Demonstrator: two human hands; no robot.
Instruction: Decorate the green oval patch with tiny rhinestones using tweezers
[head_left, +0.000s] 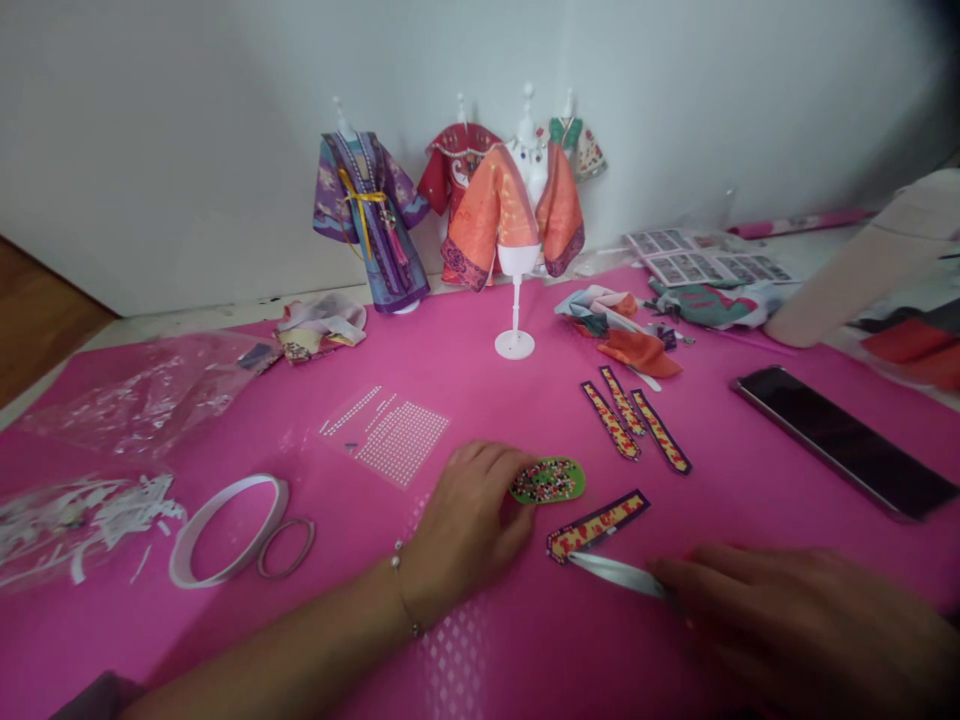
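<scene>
My left hand (480, 510) rests on the pink mat, its fingers closed on the edge of a small green oval tray (568, 480) of multicoloured beads. Tweezers (622, 573) are pinched in my right hand (795, 620), which is somewhat blurred. Their tips touch the pointed lower end of a yellow and red strip with a dark border (600, 523). Small pale dots line that end of the strip. Behind it lie three similar strips (624, 415). A clear sheet of small white gems (401, 440) is beyond my left hand.
Ahead, an orange garment (487, 215) hangs on a white stand, with more dressed stands behind, by the wall. A phone (847, 435) lies at right, near a pale cylinder (862, 260). Tape rolls (180, 555), scraps (97, 515) and plastic wrap (165, 390) lie at left.
</scene>
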